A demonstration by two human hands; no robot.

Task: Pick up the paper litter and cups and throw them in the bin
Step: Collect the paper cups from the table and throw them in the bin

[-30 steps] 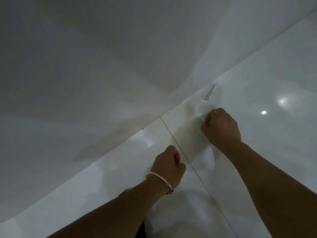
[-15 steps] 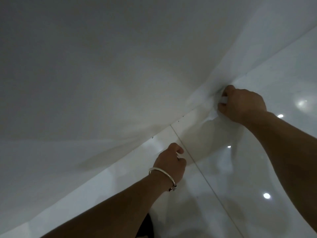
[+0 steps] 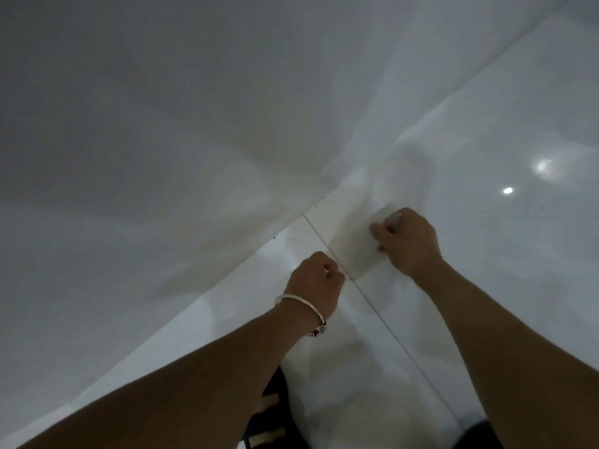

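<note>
My right hand [image 3: 411, 244] hovers low over the white tiled floor, with its fingers curled round a small clear plastic cup [image 3: 388, 218]. Only a pale, blurred sliver of the cup shows above the knuckles. My left hand [image 3: 314, 280], with a silver bangle on the wrist, is curled into a fist to the lower left. Nothing shows inside it. No bin and no paper litter are in view.
A white wall [image 3: 194, 124] meets the glossy floor [image 3: 502, 286] along a diagonal edge just beyond both hands. A grout line [image 3: 372, 303] runs between my hands. My sandalled foot [image 3: 265, 416] shows at the bottom.
My right hand reached to the cup at the wall's foot and gripped it. It has since pulled back toward me with the cup. My left hand stayed a fist.
</note>
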